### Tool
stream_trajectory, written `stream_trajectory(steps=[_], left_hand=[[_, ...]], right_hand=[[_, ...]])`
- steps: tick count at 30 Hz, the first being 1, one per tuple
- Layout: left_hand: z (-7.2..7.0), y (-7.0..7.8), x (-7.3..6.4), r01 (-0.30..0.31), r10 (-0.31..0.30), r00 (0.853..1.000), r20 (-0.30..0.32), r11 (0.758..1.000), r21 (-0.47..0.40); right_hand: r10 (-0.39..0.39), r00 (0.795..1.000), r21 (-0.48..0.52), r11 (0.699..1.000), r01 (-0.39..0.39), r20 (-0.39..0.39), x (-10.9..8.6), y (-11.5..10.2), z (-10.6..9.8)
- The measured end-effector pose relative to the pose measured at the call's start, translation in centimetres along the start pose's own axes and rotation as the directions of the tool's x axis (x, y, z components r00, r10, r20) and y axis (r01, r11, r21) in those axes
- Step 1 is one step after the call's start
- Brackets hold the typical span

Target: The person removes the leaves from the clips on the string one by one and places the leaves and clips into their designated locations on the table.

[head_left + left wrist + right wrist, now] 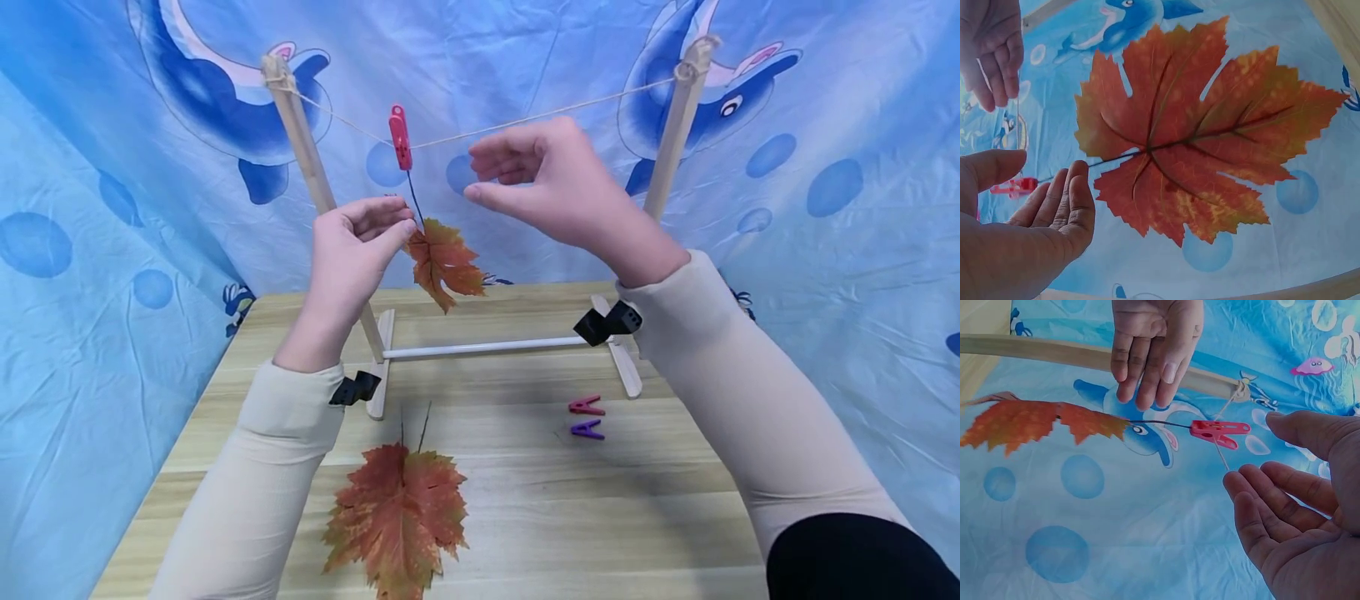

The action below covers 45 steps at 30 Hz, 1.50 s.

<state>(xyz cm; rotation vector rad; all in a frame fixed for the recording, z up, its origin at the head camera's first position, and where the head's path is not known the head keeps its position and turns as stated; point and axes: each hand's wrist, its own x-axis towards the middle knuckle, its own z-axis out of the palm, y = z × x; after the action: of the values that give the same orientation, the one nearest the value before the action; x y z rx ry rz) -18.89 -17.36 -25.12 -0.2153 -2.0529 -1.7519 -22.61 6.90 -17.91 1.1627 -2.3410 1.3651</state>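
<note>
A red clothespin (401, 137) grips the sagging string (525, 118) and the dark stem of an orange-red maple leaf (447, 260), which hangs below it. Beside the stem is my left hand (362, 242), its fingers relaxed and thumb apart from them; the left wrist view shows nothing between them. My right hand (558, 183) is raised to the right of the clothespin, just below the string. In the right wrist view its fingers (1285, 509) and thumb stand spread apart near the red clothespin (1219, 432), holding nothing.
Two wooden posts (675, 133) carry the string, with a white rod (487, 347) between their feet. On the wooden table (525, 517) lie stacked maple leaves (401, 517), a red clothespin (587, 405) and a purple clothespin (588, 429). A blue printed curtain (480, 50) hangs behind.
</note>
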Motion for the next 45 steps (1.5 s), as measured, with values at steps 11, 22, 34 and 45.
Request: stream_trajectory(steps=[11,22,34,45], left_hand=[[-0.6,0.3,2.4,0.021,-0.020,1.000,-0.022,0.999,0.043],[-0.1,0.3,3.7,-0.017,0.014,1.000,0.018,0.990,0.139],[0.6,0.3,4.2,-0.094,0.085,0.995,0.046,0.963,0.251],[0.5,0.4,4.1,-0.062,0.047,0.997,0.059,0.960,0.272]], right_hand=[[0.001,1.000,-0.087,0.996,0.000,0.012,3.2,-1.8,0.1],[0.086,0.994,-0.242,0.968,-0.066,0.073,7.3,-3.2,0.9],[0.078,0.978,-0.345,0.939,-0.007,0.194,9.8,-2.4,2.3],[0.062,0.986,-0.324,0.946,-0.007,0.158,9.5,-2.2,1.9]])
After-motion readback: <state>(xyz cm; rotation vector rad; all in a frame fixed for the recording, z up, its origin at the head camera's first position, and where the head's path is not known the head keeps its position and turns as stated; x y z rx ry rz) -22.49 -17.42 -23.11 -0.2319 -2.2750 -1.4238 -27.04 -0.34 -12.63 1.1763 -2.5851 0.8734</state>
